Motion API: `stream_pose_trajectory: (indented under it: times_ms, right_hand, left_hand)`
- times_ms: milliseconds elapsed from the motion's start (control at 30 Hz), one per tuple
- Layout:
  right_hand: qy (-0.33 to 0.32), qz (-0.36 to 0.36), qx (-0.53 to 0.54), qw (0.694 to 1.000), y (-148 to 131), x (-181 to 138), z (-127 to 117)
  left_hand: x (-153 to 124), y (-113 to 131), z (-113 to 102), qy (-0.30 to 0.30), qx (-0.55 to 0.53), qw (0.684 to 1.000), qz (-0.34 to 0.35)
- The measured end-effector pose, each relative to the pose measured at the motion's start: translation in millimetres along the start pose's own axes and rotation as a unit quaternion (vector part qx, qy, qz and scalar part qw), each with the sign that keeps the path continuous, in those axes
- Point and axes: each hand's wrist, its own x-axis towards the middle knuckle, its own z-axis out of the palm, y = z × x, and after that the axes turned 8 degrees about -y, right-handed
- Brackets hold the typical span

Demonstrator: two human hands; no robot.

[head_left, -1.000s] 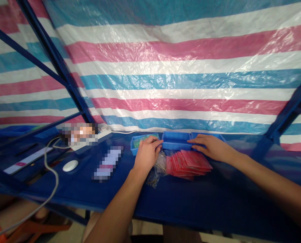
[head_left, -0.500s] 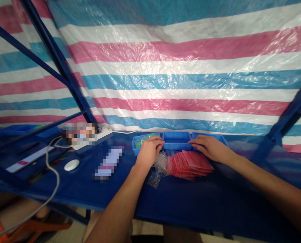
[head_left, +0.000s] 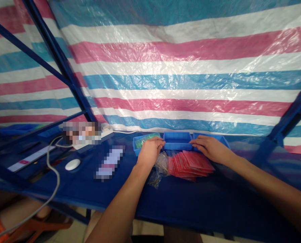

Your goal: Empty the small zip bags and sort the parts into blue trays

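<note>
Three small blue trays stand in a row at the back of the blue table. My left hand (head_left: pixel 149 151) grips the left end of the middle blue tray (head_left: pixel 177 140), fingers curled on its rim. My right hand (head_left: pixel 210 148) holds the same tray's right end. The left tray (head_left: pixel 142 139) holds green pieces. The right tray (head_left: pixel 220 137) is mostly hidden behind my right hand. A fanned stack of red packets (head_left: pixel 189 164) lies just in front of the trays, with clear plastic bags (head_left: pixel 158 168) of small parts beside it.
A white mouse (head_left: pixel 72 164) with its cable (head_left: pixel 52 175) and a white strip (head_left: pixel 26 160) lie at the left of the blue table (head_left: pixel 191 202). Blue frame bars (head_left: pixel 61 64) slant up at left and right. A striped tarp (head_left: pixel 180 67) hangs behind.
Both hands and the middle tray have hardly moved; the view has drifted slightly, and both hands keep their hold on the tray.
</note>
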Motion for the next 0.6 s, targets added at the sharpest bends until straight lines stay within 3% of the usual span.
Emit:
stream_pose_trajectory:
  times_ms: [467, 600]
  right_hand:
    - [0.015, 0.004, -0.007, 1.0, -4.3, -0.8, 1.3]
    - [0.027, 0.02, -0.021, 0.999, -6.0, -6.0, 2.1]
  left_hand:
    - [-2.5, 6.1, -0.8, 0.007, 0.02, 1.0, -0.012]
    - [-6.6, 16.4, -15.4, 0.082, 0.065, 0.994, -0.035]
